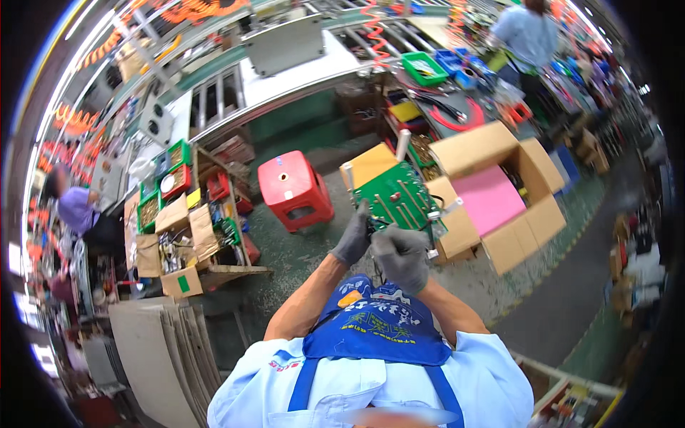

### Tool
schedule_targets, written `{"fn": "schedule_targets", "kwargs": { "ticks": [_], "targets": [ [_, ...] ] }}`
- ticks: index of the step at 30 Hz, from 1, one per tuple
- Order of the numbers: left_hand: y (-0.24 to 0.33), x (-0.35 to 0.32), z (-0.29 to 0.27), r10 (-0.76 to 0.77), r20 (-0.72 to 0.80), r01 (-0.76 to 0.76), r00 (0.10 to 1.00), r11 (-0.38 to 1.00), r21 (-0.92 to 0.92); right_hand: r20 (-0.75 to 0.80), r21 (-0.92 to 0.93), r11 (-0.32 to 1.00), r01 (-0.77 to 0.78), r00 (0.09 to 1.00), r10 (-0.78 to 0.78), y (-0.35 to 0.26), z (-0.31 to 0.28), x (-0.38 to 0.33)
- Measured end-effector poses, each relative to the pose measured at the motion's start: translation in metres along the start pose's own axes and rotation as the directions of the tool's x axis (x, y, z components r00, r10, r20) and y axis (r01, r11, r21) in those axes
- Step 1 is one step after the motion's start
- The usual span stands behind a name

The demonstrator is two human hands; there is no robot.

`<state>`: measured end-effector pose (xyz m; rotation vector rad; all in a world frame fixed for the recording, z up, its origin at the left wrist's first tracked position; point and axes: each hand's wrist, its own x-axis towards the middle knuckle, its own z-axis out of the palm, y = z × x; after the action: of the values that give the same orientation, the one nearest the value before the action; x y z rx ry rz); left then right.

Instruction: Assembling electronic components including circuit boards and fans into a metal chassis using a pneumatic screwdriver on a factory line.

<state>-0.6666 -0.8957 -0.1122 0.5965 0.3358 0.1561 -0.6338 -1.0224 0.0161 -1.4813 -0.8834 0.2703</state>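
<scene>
A large green circuit board is held up in front of me, its face set with pale rows of parts and a few connectors along the edge. My left hand, in a grey glove, grips the board's near left corner, with the thumb lying over its edge. Close by, at the near edge, my right hand is gloved in grey too, its fingers curled in. Whatever sits inside those fingers is hidden. Dark small parts or wires show between the two hands, too blurred to name.
An open cardboard box with a pink sheet stands to the right. Ahead is a red plastic stool. A parts cart with bins is at left, near flat grey panels. Co-workers stand by the conveyor line.
</scene>
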Motion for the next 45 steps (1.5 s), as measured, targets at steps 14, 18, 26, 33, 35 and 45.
{"fn": "schedule_targets", "kwargs": {
  "ticks": [14,18,26,33,35,45],
  "targets": [
    [0.167,0.174,-0.126,0.327,-0.231,-0.345,0.916,0.938,-0.040,0.348,0.276,0.956,0.097,0.917,-0.194,0.126,0.108,0.250],
    [0.237,0.266,-0.151,0.454,-0.326,-0.410,0.829,0.891,0.198,0.300,0.282,0.939,0.197,0.912,-0.281,0.148,0.111,0.350],
    [0.465,0.330,-0.108,0.778,-0.214,-0.443,0.590,0.534,0.720,0.242,0.284,0.811,0.512,0.780,-0.577,0.148,0.132,0.504],
    [0.709,0.395,-0.060,0.749,0.301,0.033,0.590,-0.395,0.918,0.274,0.139,0.807,0.574,0.761,-0.588,0.215,0.130,0.617],
    [0.770,0.427,-0.063,0.693,0.349,0.102,0.631,-0.520,0.848,0.215,-0.071,0.900,0.429,0.888,-0.407,0.256,0.147,0.663],
    [0.953,0.641,-0.159,0.525,0.423,0.381,0.738,-0.842,0.381,-0.005,-0.427,0.903,-0.056,0.998,0.059,0.417,0.216,0.896]
  ]
}}
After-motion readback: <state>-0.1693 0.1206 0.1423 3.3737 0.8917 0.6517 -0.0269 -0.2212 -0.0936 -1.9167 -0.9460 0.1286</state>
